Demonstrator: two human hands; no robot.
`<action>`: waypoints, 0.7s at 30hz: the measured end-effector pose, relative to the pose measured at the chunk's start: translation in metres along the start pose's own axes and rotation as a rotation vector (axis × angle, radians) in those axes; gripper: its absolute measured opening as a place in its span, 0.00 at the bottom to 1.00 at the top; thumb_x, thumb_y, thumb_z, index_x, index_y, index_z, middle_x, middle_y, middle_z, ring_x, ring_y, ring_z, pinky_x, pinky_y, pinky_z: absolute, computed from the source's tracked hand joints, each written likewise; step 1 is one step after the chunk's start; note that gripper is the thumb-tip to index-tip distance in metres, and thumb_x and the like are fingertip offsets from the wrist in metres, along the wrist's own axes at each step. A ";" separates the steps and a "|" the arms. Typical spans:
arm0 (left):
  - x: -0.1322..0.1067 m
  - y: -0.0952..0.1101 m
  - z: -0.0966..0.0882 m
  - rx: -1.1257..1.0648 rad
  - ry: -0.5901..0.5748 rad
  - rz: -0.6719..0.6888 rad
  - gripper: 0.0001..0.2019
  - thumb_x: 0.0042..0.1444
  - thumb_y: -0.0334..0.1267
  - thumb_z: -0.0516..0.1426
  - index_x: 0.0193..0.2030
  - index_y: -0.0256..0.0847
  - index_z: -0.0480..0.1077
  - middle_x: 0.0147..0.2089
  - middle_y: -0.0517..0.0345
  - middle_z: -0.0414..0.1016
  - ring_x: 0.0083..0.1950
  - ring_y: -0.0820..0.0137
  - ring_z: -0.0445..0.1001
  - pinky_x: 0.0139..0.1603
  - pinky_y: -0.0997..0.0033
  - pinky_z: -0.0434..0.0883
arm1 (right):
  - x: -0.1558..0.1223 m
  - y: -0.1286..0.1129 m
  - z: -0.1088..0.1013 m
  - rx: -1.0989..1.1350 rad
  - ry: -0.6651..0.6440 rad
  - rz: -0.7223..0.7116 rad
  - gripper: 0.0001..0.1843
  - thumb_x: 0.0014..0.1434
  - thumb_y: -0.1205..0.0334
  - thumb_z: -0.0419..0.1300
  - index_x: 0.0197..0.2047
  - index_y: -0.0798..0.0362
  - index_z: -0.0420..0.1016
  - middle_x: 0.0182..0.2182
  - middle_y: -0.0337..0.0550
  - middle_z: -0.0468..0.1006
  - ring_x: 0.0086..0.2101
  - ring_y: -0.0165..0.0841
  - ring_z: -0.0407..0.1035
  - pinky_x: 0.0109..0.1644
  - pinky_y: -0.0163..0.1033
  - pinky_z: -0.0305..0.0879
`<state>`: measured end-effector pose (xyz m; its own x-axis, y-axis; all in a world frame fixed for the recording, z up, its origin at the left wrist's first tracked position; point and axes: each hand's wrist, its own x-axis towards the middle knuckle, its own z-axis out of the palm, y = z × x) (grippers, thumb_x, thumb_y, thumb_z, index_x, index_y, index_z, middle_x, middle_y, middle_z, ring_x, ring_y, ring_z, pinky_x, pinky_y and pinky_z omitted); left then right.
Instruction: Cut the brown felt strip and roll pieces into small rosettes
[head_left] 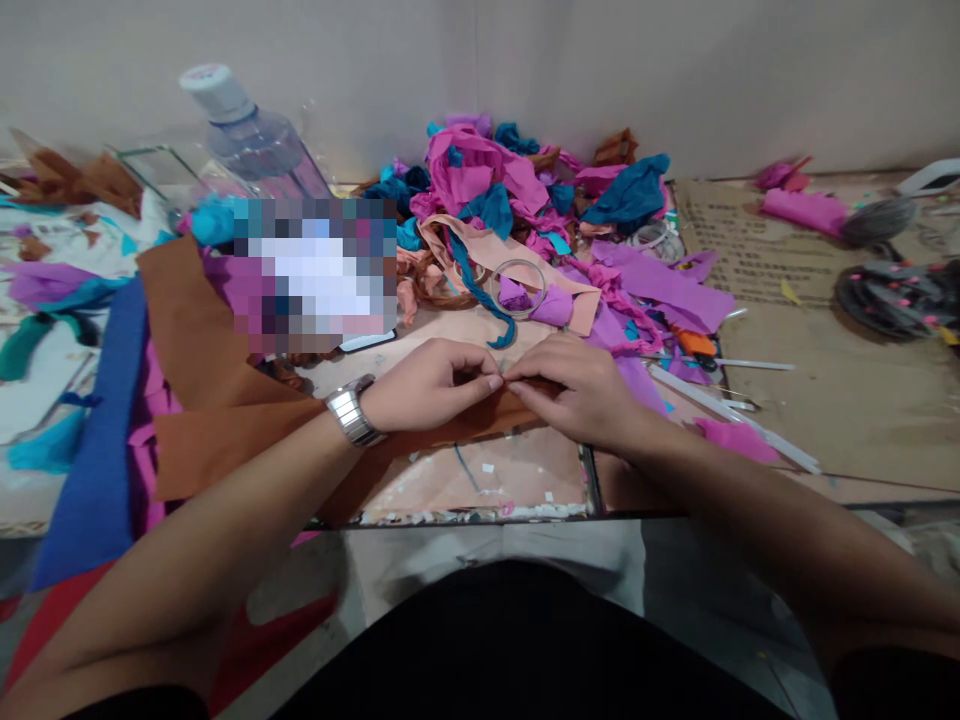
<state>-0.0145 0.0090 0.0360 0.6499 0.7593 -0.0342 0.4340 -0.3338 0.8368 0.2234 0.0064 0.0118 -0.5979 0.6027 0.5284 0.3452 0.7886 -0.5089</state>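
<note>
My left hand (pixel 439 385), with a metal watch (pixel 354 412) at the wrist, is closed, thumb and forefinger pinched together. Close against it, my right hand (pixel 574 390) pinches too, and the fingertips of both nearly meet. Between them they grip the upper edge of a long brown crepe paper strip (pixel 472 418) that runs across the table toward the left. Exactly what lies inside the pinch is partly hidden by the fingers. Just beyond the hands lie a twisted teal paper strip (pixel 495 318) and a clear ring (pixel 517 285), probably a tape roll.
A heap of crumpled pink and teal paper (pixel 487 180) lies at the back. A capped plastic bottle (pixel 255 140) leans near a blurred-out phone (pixel 319 275). White sticks (pixel 735 420) and an orange-handled tool (pixel 694 345) lie right, beside cardboard (pixel 817 380). Blue paper (pixel 105 420) hangs over the front edge.
</note>
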 end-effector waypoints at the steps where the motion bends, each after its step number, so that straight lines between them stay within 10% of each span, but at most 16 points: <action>1: 0.000 0.000 0.000 0.000 0.002 -0.004 0.15 0.68 0.46 0.55 0.39 0.36 0.76 0.33 0.59 0.74 0.34 0.72 0.68 0.39 0.73 0.65 | 0.000 0.000 0.000 -0.005 0.000 0.004 0.05 0.66 0.66 0.62 0.42 0.49 0.81 0.38 0.43 0.86 0.39 0.36 0.78 0.48 0.45 0.70; 21: 0.000 0.000 0.007 0.066 0.067 0.018 0.17 0.69 0.47 0.54 0.37 0.37 0.75 0.31 0.61 0.74 0.32 0.73 0.68 0.38 0.74 0.64 | 0.000 0.001 0.003 -0.002 -0.037 0.072 0.03 0.66 0.66 0.60 0.42 0.51 0.76 0.37 0.43 0.82 0.39 0.36 0.75 0.46 0.43 0.67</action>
<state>-0.0097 0.0051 0.0323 0.6157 0.7877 0.0195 0.4641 -0.3825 0.7990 0.2214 0.0067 0.0096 -0.5976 0.6529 0.4654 0.3896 0.7438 -0.5432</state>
